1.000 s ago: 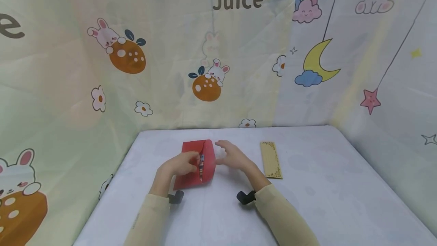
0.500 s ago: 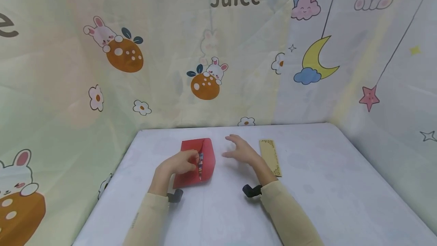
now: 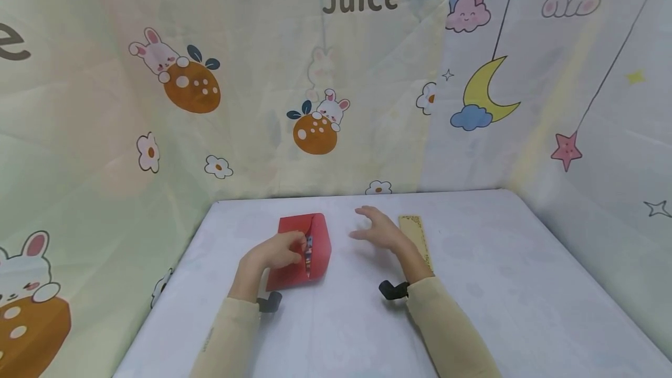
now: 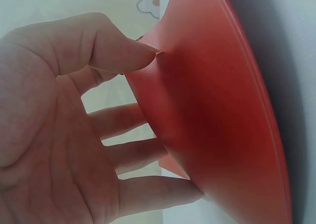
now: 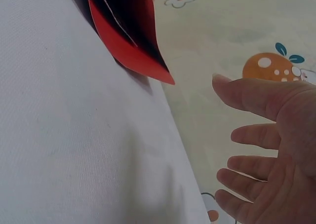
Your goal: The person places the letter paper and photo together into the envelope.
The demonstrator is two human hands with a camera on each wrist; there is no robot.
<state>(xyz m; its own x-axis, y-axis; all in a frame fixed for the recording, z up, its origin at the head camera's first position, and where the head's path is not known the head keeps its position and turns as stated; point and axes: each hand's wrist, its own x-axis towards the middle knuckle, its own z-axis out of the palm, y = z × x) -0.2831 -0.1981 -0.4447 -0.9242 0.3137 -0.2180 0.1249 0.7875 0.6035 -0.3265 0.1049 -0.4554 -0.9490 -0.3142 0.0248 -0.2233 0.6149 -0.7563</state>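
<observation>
A red paper envelope (image 3: 322, 249) lies on the left part of the table with its mouth held apart. Inside the gap shows the edge of a multicoloured insert (image 3: 308, 256). My left hand (image 3: 278, 251) pinches the envelope's upper layer at the mouth; in the left wrist view the thumb presses on the red paper (image 4: 212, 110) and the other fingers reach behind its edge. To the right, my right hand (image 3: 382, 231) hovers over the table with fingers spread and holds nothing. Its wrist partly covers a narrow gold card (image 3: 412, 231) with an ornamental border.
The table (image 3: 504, 284) has a white cover. Printed curtains (image 3: 252, 104) with rabbits, fruit and flowers enclose its back and sides. Each wrist carries a black camera mount, such as the right one (image 3: 392, 290).
My right hand has drawn away from the envelope's flap to the right, and its forearm now overlaps the gold card. The left hand keeps its hold on the envelope.
</observation>
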